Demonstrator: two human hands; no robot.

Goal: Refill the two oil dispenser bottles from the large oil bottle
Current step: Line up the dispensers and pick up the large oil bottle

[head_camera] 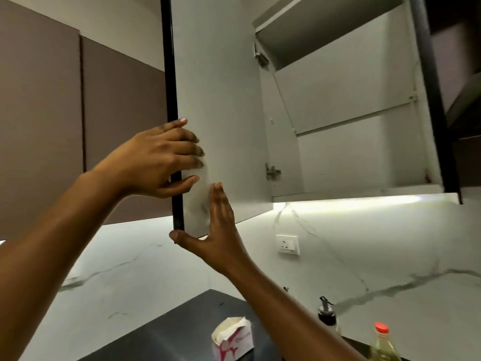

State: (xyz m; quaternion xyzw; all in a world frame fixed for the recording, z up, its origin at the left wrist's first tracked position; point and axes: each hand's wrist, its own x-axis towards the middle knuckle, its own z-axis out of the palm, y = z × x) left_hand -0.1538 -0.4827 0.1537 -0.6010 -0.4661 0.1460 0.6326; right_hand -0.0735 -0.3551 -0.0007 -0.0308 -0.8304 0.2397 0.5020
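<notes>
Left grip (166,155) is clasping the cupboard door (221,100), right grip (221,230) pressing it flat-fingered; the large oil bottle (382,346) is standing upright below-right, nearer the right.

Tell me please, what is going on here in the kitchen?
A person has both hands on the open cabinet door overhead. The left hand holds its dark edge, fingers wrapped onto the white inner face. The right hand lies flat against that face near the lower corner. On the counter below stand a dispenser bottle, a red-capped bottle of pale oil and an opened carton. Neither hand touches the bottles.
</notes>
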